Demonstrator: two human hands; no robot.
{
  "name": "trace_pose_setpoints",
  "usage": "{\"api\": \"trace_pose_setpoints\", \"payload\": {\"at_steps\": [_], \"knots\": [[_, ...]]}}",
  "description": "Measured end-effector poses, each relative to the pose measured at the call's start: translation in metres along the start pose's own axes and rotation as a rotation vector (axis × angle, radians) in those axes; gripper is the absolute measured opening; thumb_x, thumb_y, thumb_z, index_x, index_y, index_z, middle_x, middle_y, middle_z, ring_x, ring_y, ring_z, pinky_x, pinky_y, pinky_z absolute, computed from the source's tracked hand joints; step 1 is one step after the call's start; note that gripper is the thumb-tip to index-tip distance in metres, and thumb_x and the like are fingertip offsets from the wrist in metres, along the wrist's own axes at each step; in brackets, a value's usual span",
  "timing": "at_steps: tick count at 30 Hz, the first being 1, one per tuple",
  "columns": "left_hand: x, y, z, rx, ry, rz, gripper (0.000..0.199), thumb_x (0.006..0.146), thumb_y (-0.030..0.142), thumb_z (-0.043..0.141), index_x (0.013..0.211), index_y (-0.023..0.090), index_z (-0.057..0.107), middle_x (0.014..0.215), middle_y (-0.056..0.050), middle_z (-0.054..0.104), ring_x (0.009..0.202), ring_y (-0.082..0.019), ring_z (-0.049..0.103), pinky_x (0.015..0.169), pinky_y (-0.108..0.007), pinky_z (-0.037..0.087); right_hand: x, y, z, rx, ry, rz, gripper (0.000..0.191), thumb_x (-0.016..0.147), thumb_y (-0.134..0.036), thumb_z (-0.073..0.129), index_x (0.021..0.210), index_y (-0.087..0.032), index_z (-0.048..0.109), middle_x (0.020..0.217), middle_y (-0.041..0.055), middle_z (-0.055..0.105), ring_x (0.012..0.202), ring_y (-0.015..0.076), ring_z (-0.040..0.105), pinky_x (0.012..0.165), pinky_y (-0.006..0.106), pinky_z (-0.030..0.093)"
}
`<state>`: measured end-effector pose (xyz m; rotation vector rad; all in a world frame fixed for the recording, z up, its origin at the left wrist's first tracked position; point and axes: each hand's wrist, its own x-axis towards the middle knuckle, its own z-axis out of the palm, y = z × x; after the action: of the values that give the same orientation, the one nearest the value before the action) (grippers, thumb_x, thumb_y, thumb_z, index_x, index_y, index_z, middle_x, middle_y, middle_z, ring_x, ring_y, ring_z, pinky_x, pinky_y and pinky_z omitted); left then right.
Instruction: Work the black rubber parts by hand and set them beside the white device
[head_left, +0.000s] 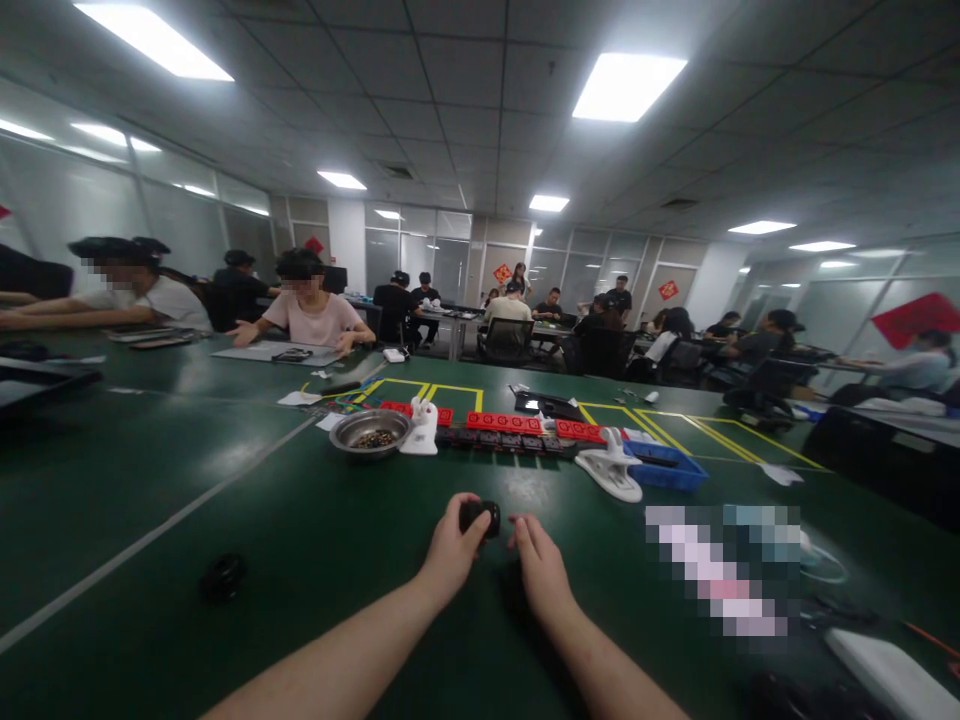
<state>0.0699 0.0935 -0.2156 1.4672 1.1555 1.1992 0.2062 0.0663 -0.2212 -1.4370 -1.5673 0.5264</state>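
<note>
A small black rounded object is gripped between the thumb and fingers of my left hand, just above the green table. To its right, my right hand is close by but apart from it, fingers bent toward the object; whether something small is between its fingertips is too blurred to tell. Beyond both hands lie a row of red blocks and a row of black parts. Another black round object rests on the table at the left.
A metal bowl of small parts stands beyond my left hand, beside a white clip stand. Another white stand and a blue tray are at the right. A person sits across the table.
</note>
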Motion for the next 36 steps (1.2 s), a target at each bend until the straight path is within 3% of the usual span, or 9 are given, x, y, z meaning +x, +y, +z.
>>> {"api": "trace_pose_setpoints", "payload": {"at_steps": [3,5,8,11,16,24,29,33,36], "knots": [[-0.009,0.005,-0.001,0.126,-0.02,0.13,0.038,0.07,0.041,0.051,0.1,0.017,0.045,0.095,-0.007,0.054,0.084,-0.019,0.053,0.073,-0.03,0.043,0.0,-0.001,-0.001,-0.033,-0.06,0.025,0.05,0.083,-0.051,0.025,0.063,-0.015,0.053,0.053,0.0009,0.049,0.054,0.0144,0.049,0.055,0.024,0.037],[-0.012,0.007,-0.001,0.171,-0.048,0.172,0.037,0.07,0.04,0.051,0.1,0.017,0.046,0.097,-0.007,0.053,0.091,-0.02,0.05,0.082,-0.031,0.039,-0.001,-0.004,-0.001,-0.035,-0.071,-0.005,0.045,0.083,-0.049,0.03,0.061,-0.015,0.051,0.054,0.0011,0.05,0.054,0.0144,0.048,0.053,0.024,0.036],[-0.01,0.005,-0.001,0.088,-0.076,0.081,0.037,0.076,0.045,0.038,0.1,0.017,0.044,0.094,-0.008,0.054,0.083,-0.018,0.052,0.07,-0.028,0.043,-0.002,-0.007,-0.001,0.002,-0.109,-0.083,0.027,0.08,-0.037,0.041,0.084,-0.014,0.056,0.073,0.0041,0.057,0.068,0.0166,0.052,0.063,0.025,0.039],[0.0,0.0,-0.001,-0.056,-0.108,-0.051,0.04,0.076,0.05,0.034,0.095,0.016,0.044,0.084,-0.006,0.054,0.067,-0.016,0.053,0.05,-0.023,0.042,-0.002,-0.009,-0.001,0.007,-0.111,-0.186,0.037,0.073,-0.024,0.049,0.109,-0.015,0.048,0.098,0.0071,0.054,0.086,0.0186,0.05,0.077,0.028,0.039],[0.006,-0.002,0.001,-0.105,-0.049,-0.077,0.032,0.07,0.043,0.047,0.086,0.015,0.047,0.078,-0.004,0.053,0.067,-0.016,0.052,0.049,-0.022,0.041,-0.001,-0.007,0.001,0.0,-0.075,-0.173,0.04,0.073,-0.031,0.05,0.11,-0.016,0.044,0.093,0.0054,0.054,0.084,0.0178,0.05,0.077,0.028,0.039],[-0.005,0.01,0.001,0.003,-0.038,0.064,0.026,0.068,0.028,0.05,0.091,0.017,0.046,0.082,-0.004,0.053,0.077,-0.017,0.051,0.068,-0.026,0.042,0.005,-0.003,0.002,-0.065,-0.091,-0.054,0.049,0.084,-0.049,0.025,0.056,-0.016,0.048,0.057,0.0023,0.05,0.059,0.0148,0.048,0.054,0.023,0.036],[0.0,0.005,0.002,-0.108,-0.09,-0.062,0.032,0.072,0.041,0.044,0.092,0.017,0.044,0.085,-0.005,0.051,0.075,-0.018,0.051,0.052,-0.023,0.043,0.002,-0.007,-0.001,-0.052,-0.055,-0.158,0.024,0.078,-0.032,0.046,0.089,-0.015,0.057,0.08,0.0052,0.058,0.075,0.0176,0.052,0.067,0.027,0.04],[0.006,-0.001,0.002,-0.108,-0.07,-0.124,0.04,0.067,0.048,0.049,0.089,0.015,0.047,0.081,-0.006,0.052,0.069,-0.018,0.053,0.046,-0.023,0.043,-0.001,-0.009,-0.003,-0.069,-0.053,-0.314,0.039,0.071,-0.02,0.053,0.11,-0.019,0.05,0.101,0.0064,0.055,0.094,0.0201,0.048,0.084,0.034,0.037],[0.007,-0.001,0.001,-0.117,-0.047,-0.124,0.037,0.067,0.046,0.049,0.087,0.015,0.048,0.076,-0.004,0.053,0.061,-0.015,0.052,0.044,-0.022,0.041,-0.002,-0.008,-0.002,-0.064,-0.01,-0.274,0.041,0.075,-0.028,0.051,0.114,-0.018,0.046,0.102,0.007,0.054,0.094,0.0198,0.048,0.084,0.034,0.036]]}}
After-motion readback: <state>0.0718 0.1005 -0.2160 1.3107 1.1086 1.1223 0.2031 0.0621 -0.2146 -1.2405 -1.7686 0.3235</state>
